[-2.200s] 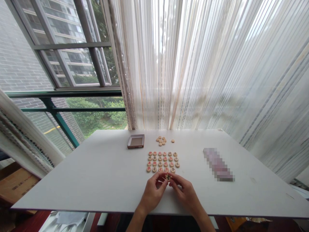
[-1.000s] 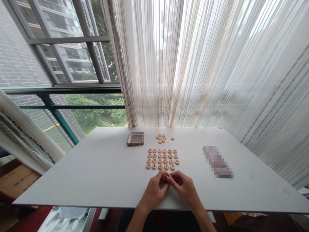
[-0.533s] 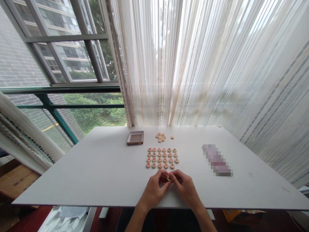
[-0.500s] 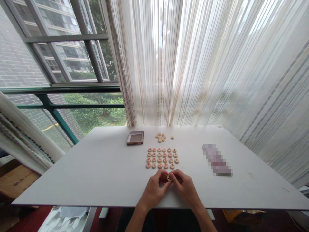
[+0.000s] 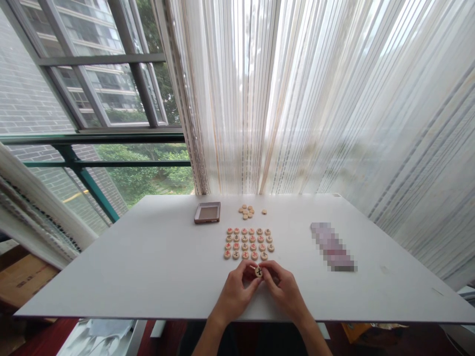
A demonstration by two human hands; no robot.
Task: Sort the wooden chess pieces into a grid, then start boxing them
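Between the fingertips of both hands is a round wooden Chinese chess piece (image 5: 259, 272) with a black character facing me. My left hand (image 5: 239, 288) pinches it from the left, and my right hand (image 5: 281, 285) grips its right side. Just beyond my fingers, other Chinese chess pieces (image 5: 245, 246) lie face up in several rows, marked with red or black characters. The front row holds fewer pieces than the others, and its right end lies close to my right fingers.
Farther back, a small pile of blank-side-up pieces (image 5: 245, 212) lies with a single piece (image 5: 264, 212) to its right. A shallow open box (image 5: 207, 212) stands left of them. A blurred-out flat item (image 5: 334, 247) rests at the right of the white table (image 5: 129, 277).
The held piece has turned so that its character shows more fully. Both hands stay in nearly the same place, and the rows look unchanged.
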